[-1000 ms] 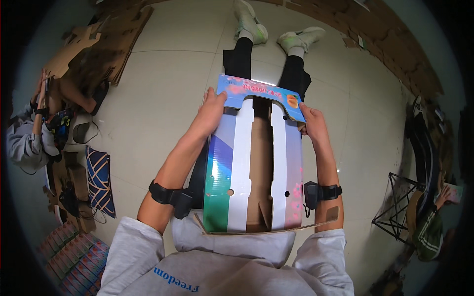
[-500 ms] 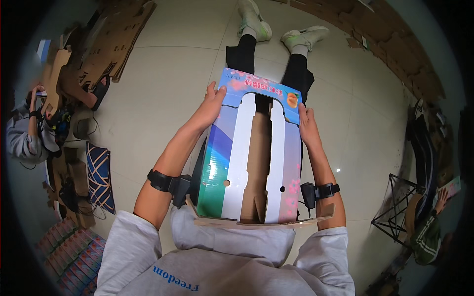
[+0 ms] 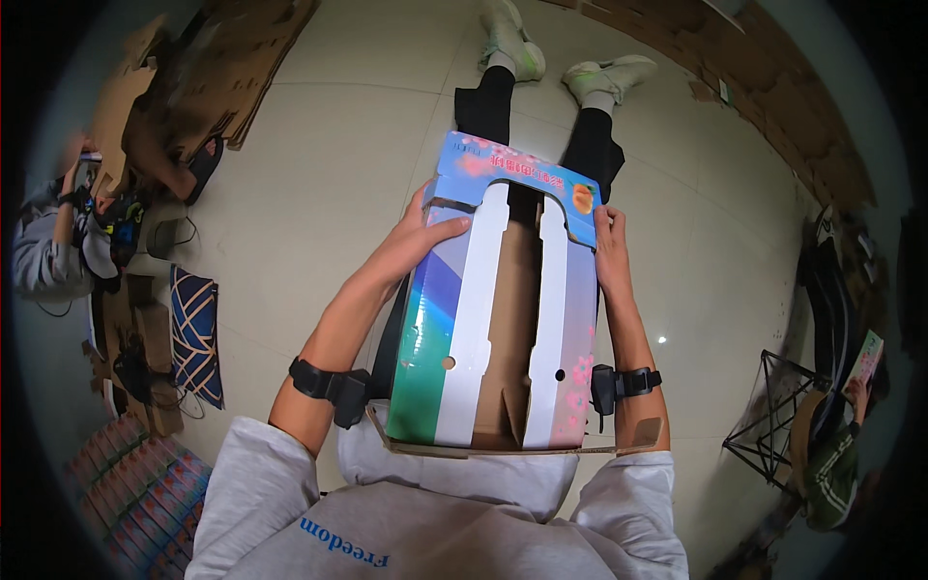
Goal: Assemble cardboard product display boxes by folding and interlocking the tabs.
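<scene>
A printed cardboard box [image 3: 469,319] in blue, green, purple and pink lies across my lap. Its two long top flaps have white strips and leave a gap between them, through which the brown inside shows. A blue end flap [image 3: 522,174] with blossoms and a peach is folded over the far end. My left hand [image 3: 420,240] grips the far left corner, its thumb lying on the top just below the blue flap. On the far right side, my right hand [image 3: 611,246] presses its bent fingers against the edge. At the near end, a brown flap [image 3: 628,440] sticks outward.
Brown cardboard sheets [image 3: 227,68] lie at the far left, with more cardboard [image 3: 764,87] at the far right. A co-worker [image 3: 48,251] sits at left, another [image 3: 836,464] at right. Nearby are a blue patterned cushion [image 3: 196,338], a black wire frame [image 3: 773,420] and stacked printed boxes [image 3: 140,493].
My left hand has slid nearer along the box, its thumb now farther in over the top. The blue end flap sits a little differently at its left corner. My right hand keeps its place.
</scene>
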`<state>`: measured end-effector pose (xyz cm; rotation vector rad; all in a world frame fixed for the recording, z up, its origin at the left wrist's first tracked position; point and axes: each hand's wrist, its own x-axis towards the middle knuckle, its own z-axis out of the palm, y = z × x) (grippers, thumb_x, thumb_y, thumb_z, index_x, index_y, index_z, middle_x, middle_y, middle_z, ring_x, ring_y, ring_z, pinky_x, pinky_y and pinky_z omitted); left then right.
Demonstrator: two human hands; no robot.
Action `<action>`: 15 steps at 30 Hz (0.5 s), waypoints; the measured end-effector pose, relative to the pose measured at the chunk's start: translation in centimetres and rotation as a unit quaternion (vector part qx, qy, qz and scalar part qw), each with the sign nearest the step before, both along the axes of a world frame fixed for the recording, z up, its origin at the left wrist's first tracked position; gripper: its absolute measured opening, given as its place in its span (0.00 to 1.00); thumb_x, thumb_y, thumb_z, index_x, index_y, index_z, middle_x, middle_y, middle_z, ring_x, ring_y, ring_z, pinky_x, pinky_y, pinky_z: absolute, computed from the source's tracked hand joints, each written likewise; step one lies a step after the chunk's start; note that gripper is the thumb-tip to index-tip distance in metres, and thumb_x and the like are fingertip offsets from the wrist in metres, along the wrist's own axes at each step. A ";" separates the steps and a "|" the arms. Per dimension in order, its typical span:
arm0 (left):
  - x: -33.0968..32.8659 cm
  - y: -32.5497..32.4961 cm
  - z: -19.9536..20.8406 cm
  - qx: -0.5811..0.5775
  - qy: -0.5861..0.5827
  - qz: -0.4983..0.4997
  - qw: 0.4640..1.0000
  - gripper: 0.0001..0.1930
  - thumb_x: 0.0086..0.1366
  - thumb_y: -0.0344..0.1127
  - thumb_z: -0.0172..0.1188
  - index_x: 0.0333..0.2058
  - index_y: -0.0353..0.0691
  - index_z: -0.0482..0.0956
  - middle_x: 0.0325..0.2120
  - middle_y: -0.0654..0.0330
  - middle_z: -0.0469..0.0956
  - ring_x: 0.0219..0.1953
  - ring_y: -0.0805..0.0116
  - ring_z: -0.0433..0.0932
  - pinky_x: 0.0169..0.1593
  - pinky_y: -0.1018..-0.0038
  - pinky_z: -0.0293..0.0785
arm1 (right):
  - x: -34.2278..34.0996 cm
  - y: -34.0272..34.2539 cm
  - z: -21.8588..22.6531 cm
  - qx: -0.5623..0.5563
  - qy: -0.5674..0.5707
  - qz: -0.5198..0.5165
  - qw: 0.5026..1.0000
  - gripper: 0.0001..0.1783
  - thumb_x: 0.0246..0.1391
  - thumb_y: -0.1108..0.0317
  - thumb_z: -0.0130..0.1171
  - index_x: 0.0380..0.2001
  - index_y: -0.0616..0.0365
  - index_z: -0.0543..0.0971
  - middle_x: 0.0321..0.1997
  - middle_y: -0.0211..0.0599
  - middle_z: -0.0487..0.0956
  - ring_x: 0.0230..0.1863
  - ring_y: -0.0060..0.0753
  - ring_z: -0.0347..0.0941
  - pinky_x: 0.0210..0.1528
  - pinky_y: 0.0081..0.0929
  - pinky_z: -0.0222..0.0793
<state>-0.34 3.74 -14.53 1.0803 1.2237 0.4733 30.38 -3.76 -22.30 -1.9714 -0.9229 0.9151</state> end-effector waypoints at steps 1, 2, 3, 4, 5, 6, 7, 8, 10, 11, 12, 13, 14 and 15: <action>0.1 0.2 0.0 -0.020 -0.016 -0.002 1.000 0.51 0.62 0.48 0.71 0.76 0.37 0.51 0.67 0.44 0.68 0.68 0.53 0.70 0.71 0.63 0.64 | 0.0 0.0 0.3 0.006 -0.009 0.006 1.000 0.31 0.77 0.43 0.45 0.63 0.62 0.70 0.56 0.53 0.79 0.58 0.44 0.77 0.64 0.37 0.69; 0.1 0.4 0.0 -0.034 -0.037 -0.001 0.999 0.50 0.62 0.47 0.71 0.76 0.36 0.53 0.67 0.45 0.68 0.67 0.53 0.71 0.71 0.63 0.64 | 0.0 0.1 0.6 0.009 -0.022 0.004 1.000 0.31 0.77 0.45 0.46 0.66 0.62 0.69 0.58 0.53 0.78 0.59 0.45 0.77 0.64 0.37 0.69; 0.1 0.6 -0.1 -0.040 -0.033 -0.003 0.999 0.50 0.62 0.47 0.71 0.76 0.36 0.53 0.67 0.45 0.68 0.67 0.53 0.71 0.71 0.63 0.64 | 0.0 0.2 1.0 0.013 -0.018 0.012 1.000 0.31 0.77 0.45 0.46 0.66 0.62 0.69 0.58 0.53 0.78 0.59 0.45 0.77 0.64 0.37 0.69; 0.1 0.7 -0.2 -0.024 -0.027 -0.006 0.999 0.48 0.62 0.46 0.71 0.75 0.36 0.55 0.66 0.45 0.69 0.66 0.53 0.71 0.70 0.63 0.65 | 0.1 0.4 1.6 0.050 -0.045 0.029 0.997 0.29 0.76 0.47 0.49 0.66 0.60 0.72 0.60 0.53 0.77 0.60 0.47 0.77 0.64 0.38 0.70; 0.1 0.8 -0.3 -0.008 -0.019 -0.010 1.000 0.46 0.62 0.44 0.70 0.74 0.36 0.57 0.65 0.45 0.70 0.66 0.54 0.72 0.69 0.64 0.66 | 0.2 0.6 2.2 0.069 -0.068 0.041 0.994 0.28 0.75 0.50 0.52 0.66 0.58 0.74 0.63 0.53 0.76 0.62 0.49 0.76 0.65 0.38 0.70; 0.1 0.8 -0.4 -0.012 -0.022 -0.004 1.000 0.46 0.62 0.44 0.70 0.74 0.36 0.57 0.65 0.45 0.70 0.66 0.54 0.72 0.69 0.64 0.66 | 0.5 1.0 2.9 0.083 -0.072 0.050 0.993 0.28 0.75 0.50 0.52 0.66 0.58 0.74 0.63 0.53 0.76 0.62 0.49 0.76 0.65 0.38 0.70; 0.0 0.9 -0.5 -0.023 -0.048 -0.006 0.999 0.46 0.63 0.42 0.69 0.75 0.35 0.55 0.65 0.45 0.71 0.66 0.54 0.72 0.70 0.63 0.66 | 1.1 1.7 3.9 0.082 -0.137 0.110 0.981 0.27 0.72 0.51 0.55 0.64 0.57 0.77 0.64 0.55 0.76 0.63 0.52 0.76 0.66 0.39 0.69; -0.1 1.0 -0.6 -0.032 -0.078 -0.011 0.996 0.46 0.64 0.39 0.67 0.76 0.35 0.53 0.65 0.46 0.71 0.67 0.54 0.71 0.70 0.62 0.66 | 1.6 2.3 4.9 0.095 -0.205 0.170 0.959 0.26 0.70 0.52 0.58 0.62 0.56 0.79 0.65 0.56 0.75 0.63 0.55 0.75 0.67 0.40 0.69; -0.3 1.3 -0.9 -0.045 -0.076 -0.021 0.996 0.46 0.65 0.38 0.67 0.76 0.35 0.53 0.65 0.46 0.71 0.67 0.55 0.71 0.71 0.63 0.65 | 2.0 4.2 6.7 0.109 -0.278 0.209 0.931 0.27 0.67 0.51 0.60 0.61 0.55 0.81 0.67 0.56 0.74 0.64 0.56 0.75 0.68 0.40 0.69; -0.3 1.6 -1.1 -0.050 -0.073 -0.029 0.996 0.45 0.65 0.38 0.67 0.76 0.35 0.53 0.65 0.47 0.71 0.67 0.55 0.71 0.71 0.63 0.64 | 2.1 5.4 7.6 0.114 -0.350 0.249 0.896 0.27 0.64 0.50 0.62 0.60 0.55 0.82 0.69 0.56 0.73 0.66 0.57 0.74 0.69 0.41 0.69; -0.3 1.8 -1.3 -0.051 -0.079 -0.030 0.995 0.45 0.65 0.38 0.67 0.76 0.35 0.53 0.65 0.47 0.71 0.67 0.55 0.71 0.71 0.63 0.64 | 1.9 6.5 8.5 0.140 -0.355 0.253 0.889 0.27 0.64 0.50 0.62 0.60 0.55 0.82 0.69 0.56 0.73 0.66 0.57 0.74 0.69 0.41 0.69; -0.3 2.0 -1.5 -0.024 -0.077 -0.047 0.996 0.45 0.65 0.38 0.66 0.76 0.35 0.53 0.65 0.48 0.71 0.67 0.55 0.70 0.72 0.64 0.62 | 1.4 7.6 9.2 0.068 -0.283 0.324 0.900 0.31 0.62 0.48 0.64 0.62 0.54 0.81 0.71 0.56 0.71 0.67 0.58 0.73 0.70 0.42 0.68; -0.3 2.1 -1.7 0.005 -0.069 -0.058 0.996 0.45 0.65 0.38 0.66 0.76 0.35 0.53 0.65 0.48 0.71 0.68 0.55 0.69 0.73 0.65 0.61 | 0.5 8.5 9.7 0.019 -0.201 0.396 0.896 0.34 0.59 0.46 0.66 0.63 0.54 0.79 0.73 0.55 0.69 0.69 0.58 0.72 0.71 0.43 0.68; -0.2 2.1 -1.9 0.028 -0.077 -0.068 0.994 0.46 0.65 0.37 0.66 0.76 0.35 0.52 0.66 0.48 0.71 0.69 0.55 0.68 0.73 0.65 0.59 | -0.9 9.4 9.8 -0.027 -0.144 0.426 0.893 0.42 0.56 0.43 0.69 0.68 0.52 0.74 0.74 0.55 0.68 0.70 0.60 0.70 0.72 0.44 0.67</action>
